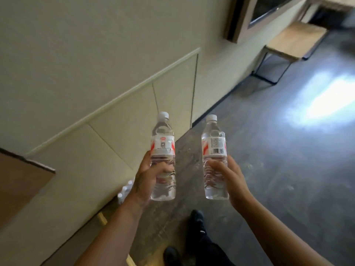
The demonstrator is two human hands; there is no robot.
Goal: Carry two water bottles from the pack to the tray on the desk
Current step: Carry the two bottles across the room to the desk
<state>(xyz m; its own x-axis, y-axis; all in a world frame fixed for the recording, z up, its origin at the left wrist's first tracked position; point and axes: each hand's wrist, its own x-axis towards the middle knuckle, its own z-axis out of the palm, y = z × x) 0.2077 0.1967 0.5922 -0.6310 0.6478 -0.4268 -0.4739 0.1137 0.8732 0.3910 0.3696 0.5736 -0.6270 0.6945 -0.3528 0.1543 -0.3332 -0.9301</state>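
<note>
I hold two clear water bottles upright in front of me, both with white caps and white-and-red labels. My left hand [146, 177] grips the lower half of the left bottle [162, 146]. My right hand [228, 179] grips the lower half of the right bottle [213, 143], whose barcode faces me. The pack of bottles [124, 191] lies on the floor by the wall, mostly hidden behind my left wrist; only a few white caps show. No tray is in view.
A pale wall with low cabinet panels [119, 121] runs along the left. A wooden bench with a black metal frame [292, 41] stands far right by the wall. A brown board corner [21, 181] juts in at left. My dark shoes [196, 219] stand on grey concrete floor.
</note>
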